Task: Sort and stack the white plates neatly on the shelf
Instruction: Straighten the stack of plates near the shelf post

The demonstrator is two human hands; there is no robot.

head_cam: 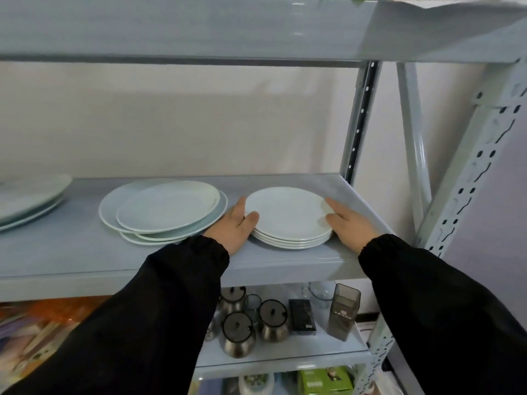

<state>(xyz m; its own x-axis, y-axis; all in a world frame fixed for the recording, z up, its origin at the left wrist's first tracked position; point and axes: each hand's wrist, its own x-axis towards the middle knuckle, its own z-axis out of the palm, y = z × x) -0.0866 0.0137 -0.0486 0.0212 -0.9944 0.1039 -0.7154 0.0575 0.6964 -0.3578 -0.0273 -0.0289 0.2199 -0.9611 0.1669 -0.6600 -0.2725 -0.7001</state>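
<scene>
On the right end of the shelf (85, 258), near its front edge, two hands press on a neat stack of small plates (288, 215). The left hand (235, 225) lies flat against the left rim, with its thumb up on the top plate. The right hand (349, 223) lies against the right rim. Both hands are spread out, fingers straight, one on each side, so they squeeze the stack between them and do not curl around it. Black sleeves cover both arms.

Just left of the left hand sits a messy pile of big plates (165, 209). These plates are slid apart and their rims do not line up. More plates (28, 198) peek in at the far left end of the shelf. Below, on the lower shelf, stand shiny pots with lids (238, 336).

Plates like these are probably hard, smooth and slippery, and they can chip or break if they bump. A whole stack is likely heavy. It seems best to hold it low at both sides, with fingers under the bottom rim, and to move it slowly. The messy pile looks safer to fix one plate at a time.
</scene>
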